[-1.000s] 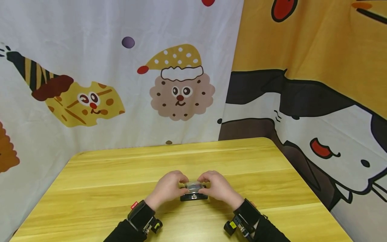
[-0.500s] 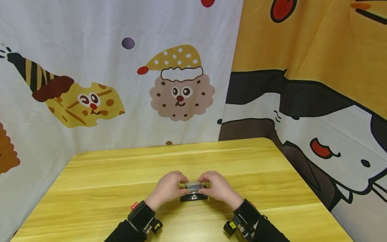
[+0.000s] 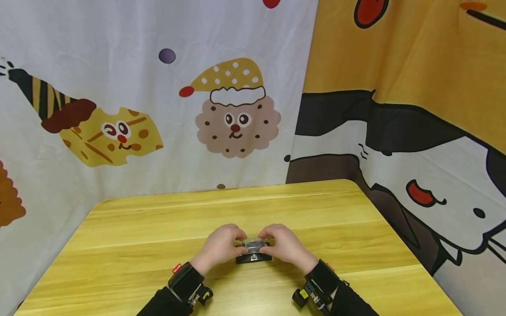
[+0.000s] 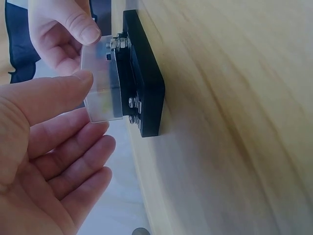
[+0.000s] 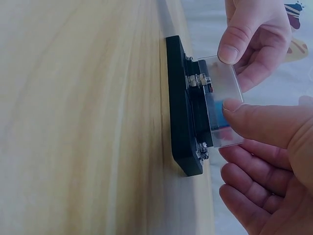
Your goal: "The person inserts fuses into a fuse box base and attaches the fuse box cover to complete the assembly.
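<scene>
A small device with a flat black base (image 3: 254,258) rests on the table, and a clear plastic cover (image 3: 253,245) tops it. Metal nuts and screws (image 4: 133,103) show along the base in the left wrist view. From one side my left hand (image 3: 222,246) pinches the cover between thumb and fingers. My right hand (image 3: 286,246) pinches its opposite side the same way. Up close, both thumbs press the cover's near face, and the remaining fingers are loosely bent behind or below it. Something blue (image 5: 222,115) shows through the plastic; its kind is unclear.
The light wooden table (image 3: 158,228) reaches back to a white curtain (image 3: 130,39) printed with cartoon food. At the right hangs an orange, black and white cartoon curtain (image 3: 415,57). Black bands with small cameras (image 3: 316,285) sit on both wrists.
</scene>
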Demonstrator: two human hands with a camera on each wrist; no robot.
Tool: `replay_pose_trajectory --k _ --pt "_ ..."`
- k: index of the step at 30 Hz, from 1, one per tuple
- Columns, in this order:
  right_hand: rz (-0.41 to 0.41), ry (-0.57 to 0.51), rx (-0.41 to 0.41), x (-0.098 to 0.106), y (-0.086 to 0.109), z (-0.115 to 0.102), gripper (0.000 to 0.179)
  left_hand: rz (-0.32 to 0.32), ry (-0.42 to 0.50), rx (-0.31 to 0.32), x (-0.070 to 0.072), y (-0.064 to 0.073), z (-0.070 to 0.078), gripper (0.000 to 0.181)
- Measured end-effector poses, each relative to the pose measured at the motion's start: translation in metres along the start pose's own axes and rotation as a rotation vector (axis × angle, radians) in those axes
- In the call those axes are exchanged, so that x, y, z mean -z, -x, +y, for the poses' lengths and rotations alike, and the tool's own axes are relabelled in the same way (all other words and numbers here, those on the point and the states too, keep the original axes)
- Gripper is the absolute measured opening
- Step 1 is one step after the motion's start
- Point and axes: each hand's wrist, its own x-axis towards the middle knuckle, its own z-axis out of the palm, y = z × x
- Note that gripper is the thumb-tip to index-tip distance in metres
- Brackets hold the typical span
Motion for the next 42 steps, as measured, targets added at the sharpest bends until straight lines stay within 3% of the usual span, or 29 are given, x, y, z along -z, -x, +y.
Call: replay_pose_trajectory --k 23,34,42 --pt "0.006 0.023 -0.001 -0.0015 0.0 0.0022 0.026 -0.017 0.009 0.016 -0.0011 -0.0021 0.0015 0.027" --pt "0.011 0.023 0.002 -0.0031 -0.0003 0.0038 0.025 -0.017 -0.031 0.014 -0.0015 -0.0043 0.0022 0.025" --pt "-0.008 0.047 0.015 -0.0006 0.0015 0.0048 0.046 0.018 -0.051 0.004 -0.0005 -0.0016 0.001 0.037"
